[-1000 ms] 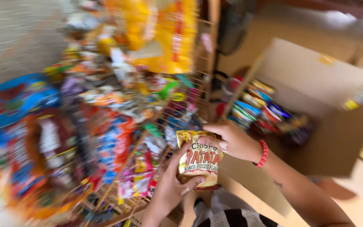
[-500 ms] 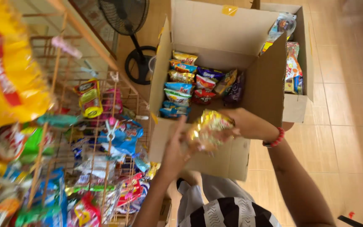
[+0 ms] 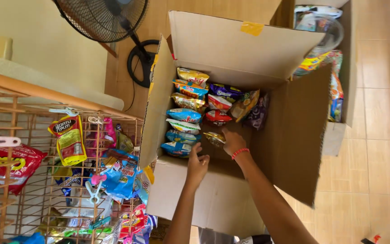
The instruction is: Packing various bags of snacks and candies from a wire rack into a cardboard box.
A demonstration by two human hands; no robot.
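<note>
right hand [image 3: 232, 141]: inside the cardboard box [image 3: 290, 135], fingers pinched on a shiny gold snack bag [image 3: 214, 138]
left hand [image 3: 197, 163]: fingers loose and apart, resting at the box edge
snack bag: low in the box, beside the blue packets [image 3: 183, 115]

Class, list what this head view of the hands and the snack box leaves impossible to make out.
- Right hand fingers: hidden behind the gold packet.
- Cardboard box floor: covered by snack packets.
- Second box contents: mostly behind the flap.
- Fan: top cut by the frame edge.
</note>
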